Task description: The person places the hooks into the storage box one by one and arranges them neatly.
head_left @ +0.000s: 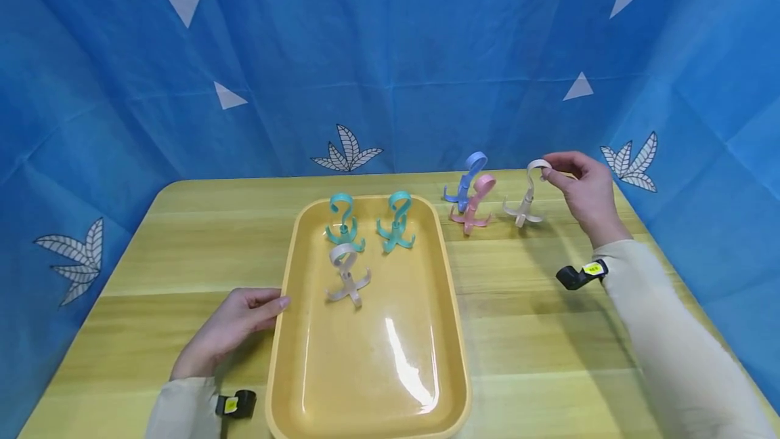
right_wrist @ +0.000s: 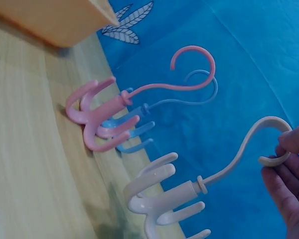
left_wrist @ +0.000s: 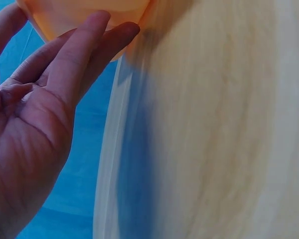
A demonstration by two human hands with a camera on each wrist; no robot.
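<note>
At the right back of the table, my right hand [head_left: 581, 188] pinches the curled top of an off-white four-prong hanging hook [right_wrist: 164, 196] between thumb and fingers. Its prongs point down close to the tabletop; whether they touch it I cannot tell. Just left of it stand a pink hanging hook [head_left: 470, 212] and, behind that, a blue hanging hook [head_left: 466, 185]. My left hand [head_left: 234, 324] grips the left rim of a yellow tray [head_left: 277, 358], thumb at the rim and fingers against the outer wall. Inside the tray are teal hooks [head_left: 344, 232] [head_left: 396, 232] and an off-white hook [head_left: 349, 283].
The wooden table [head_left: 201, 242] runs back to a blue curtain [head_left: 390, 53] with white triangles and leaf prints, which also closes in both sides. Black camera mounts [head_left: 575, 278] sit on both wrists.
</note>
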